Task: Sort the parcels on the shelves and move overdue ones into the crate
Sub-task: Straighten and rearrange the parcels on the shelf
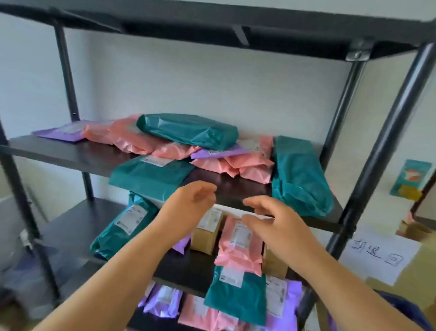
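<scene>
Basically, left hand [193, 202] and right hand [272, 222] hovered apart and empty, fingers loosely curled, at the shelf [69, 151] edge, where the teal mailer [153, 178] overhung; it looked light, floppy and slick, so likely best pinched across the overhang.

Bright, even light fills the scene, and the white wall [192, 79] looks washed out. Motion blur softens everything, and wide-angle distortion bows the rack posts [390, 126] at the edges.
</scene>
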`<act>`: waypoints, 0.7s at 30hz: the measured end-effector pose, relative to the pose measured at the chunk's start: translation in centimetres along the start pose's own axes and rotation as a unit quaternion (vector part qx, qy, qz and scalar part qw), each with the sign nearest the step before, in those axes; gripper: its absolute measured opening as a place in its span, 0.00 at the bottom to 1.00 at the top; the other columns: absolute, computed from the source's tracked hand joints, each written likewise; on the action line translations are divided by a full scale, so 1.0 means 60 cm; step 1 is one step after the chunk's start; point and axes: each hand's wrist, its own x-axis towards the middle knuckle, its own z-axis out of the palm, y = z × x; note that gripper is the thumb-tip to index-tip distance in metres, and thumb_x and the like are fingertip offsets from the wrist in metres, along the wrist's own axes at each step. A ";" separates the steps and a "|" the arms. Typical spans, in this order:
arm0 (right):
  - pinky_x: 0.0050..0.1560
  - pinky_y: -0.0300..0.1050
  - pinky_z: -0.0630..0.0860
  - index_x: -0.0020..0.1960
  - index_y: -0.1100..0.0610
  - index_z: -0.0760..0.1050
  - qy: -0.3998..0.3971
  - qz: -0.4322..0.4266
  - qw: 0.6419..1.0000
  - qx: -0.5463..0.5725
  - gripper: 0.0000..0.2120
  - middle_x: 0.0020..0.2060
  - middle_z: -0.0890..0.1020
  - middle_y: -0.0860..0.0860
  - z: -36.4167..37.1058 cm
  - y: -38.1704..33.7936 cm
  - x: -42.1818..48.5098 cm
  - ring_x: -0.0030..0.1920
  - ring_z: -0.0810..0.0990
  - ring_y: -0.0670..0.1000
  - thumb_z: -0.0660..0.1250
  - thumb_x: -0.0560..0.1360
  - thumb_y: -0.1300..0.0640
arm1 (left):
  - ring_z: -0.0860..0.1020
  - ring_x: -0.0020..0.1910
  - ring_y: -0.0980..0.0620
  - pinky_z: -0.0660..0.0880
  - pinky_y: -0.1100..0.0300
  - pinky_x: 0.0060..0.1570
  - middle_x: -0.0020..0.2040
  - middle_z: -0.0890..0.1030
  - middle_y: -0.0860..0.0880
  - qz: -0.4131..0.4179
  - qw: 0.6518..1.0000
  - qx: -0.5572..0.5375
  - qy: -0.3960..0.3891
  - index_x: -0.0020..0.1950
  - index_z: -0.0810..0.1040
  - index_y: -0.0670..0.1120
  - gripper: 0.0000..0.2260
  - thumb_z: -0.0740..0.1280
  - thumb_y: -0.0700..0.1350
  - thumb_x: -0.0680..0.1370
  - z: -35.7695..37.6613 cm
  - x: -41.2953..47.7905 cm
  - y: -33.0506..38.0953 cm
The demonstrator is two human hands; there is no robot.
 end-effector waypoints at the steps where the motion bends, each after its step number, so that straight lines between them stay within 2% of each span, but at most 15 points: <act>1: 0.60 0.37 0.70 0.62 0.42 0.76 -0.003 -0.018 1.000 -0.001 0.14 0.57 0.76 0.36 0.011 -0.023 0.016 0.58 0.74 0.37 0.68 0.77 0.50 | 0.80 0.55 0.53 0.74 0.58 0.55 0.56 0.83 0.52 0.003 1.000 0.001 0.011 0.60 0.80 0.50 0.11 0.67 0.42 0.79 -0.032 0.006 -0.002; 5: 0.58 0.36 0.71 0.62 0.41 0.76 -0.015 -0.067 0.997 0.022 0.14 0.56 0.77 0.34 0.074 -0.127 0.096 0.57 0.74 0.36 0.69 0.76 0.50 | 0.79 0.54 0.56 0.72 0.62 0.56 0.55 0.82 0.55 0.013 0.998 0.028 0.056 0.62 0.79 0.51 0.12 0.67 0.43 0.79 -0.175 0.040 -0.024; 10: 0.54 0.32 0.71 0.58 0.43 0.78 -0.016 -0.113 0.993 0.020 0.11 0.54 0.79 0.36 0.186 -0.244 0.204 0.56 0.76 0.37 0.70 0.76 0.50 | 0.80 0.55 0.54 0.74 0.59 0.58 0.58 0.81 0.55 0.021 0.990 0.113 0.079 0.63 0.79 0.51 0.13 0.66 0.44 0.79 -0.347 0.094 -0.075; 13: 0.51 0.35 0.72 0.59 0.43 0.78 -0.018 -0.113 0.993 0.033 0.12 0.52 0.80 0.39 0.230 -0.291 0.241 0.53 0.78 0.42 0.71 0.75 0.48 | 0.78 0.59 0.52 0.71 0.58 0.63 0.62 0.80 0.52 0.011 0.988 0.126 0.087 0.66 0.77 0.49 0.14 0.65 0.44 0.80 -0.408 0.118 -0.096; 15: 0.51 0.36 0.71 0.59 0.42 0.78 -0.019 -0.123 0.992 0.031 0.14 0.52 0.80 0.39 0.262 -0.321 0.268 0.54 0.77 0.40 0.70 0.75 0.44 | 0.78 0.59 0.52 0.71 0.58 0.64 0.62 0.80 0.51 0.004 0.989 0.116 0.095 0.65 0.78 0.48 0.14 0.66 0.43 0.79 -0.450 0.133 -0.114; 17: 0.53 0.36 0.71 0.59 0.42 0.77 -0.036 -0.135 0.990 0.034 0.16 0.54 0.79 0.38 0.300 -0.355 0.299 0.55 0.76 0.37 0.68 0.74 0.39 | 0.78 0.57 0.53 0.70 0.62 0.61 0.61 0.81 0.51 -0.004 0.988 0.119 0.102 0.65 0.78 0.48 0.14 0.66 0.42 0.79 -0.497 0.154 -0.138; 21: 0.47 0.25 0.66 0.60 0.43 0.77 -0.060 -0.152 0.986 0.019 0.14 0.53 0.77 0.36 0.347 -0.397 0.349 0.52 0.75 0.34 0.69 0.75 0.43 | 0.77 0.56 0.55 0.67 0.69 0.50 0.60 0.80 0.53 -0.017 0.983 0.143 0.116 0.66 0.77 0.49 0.14 0.65 0.44 0.80 -0.556 0.179 -0.172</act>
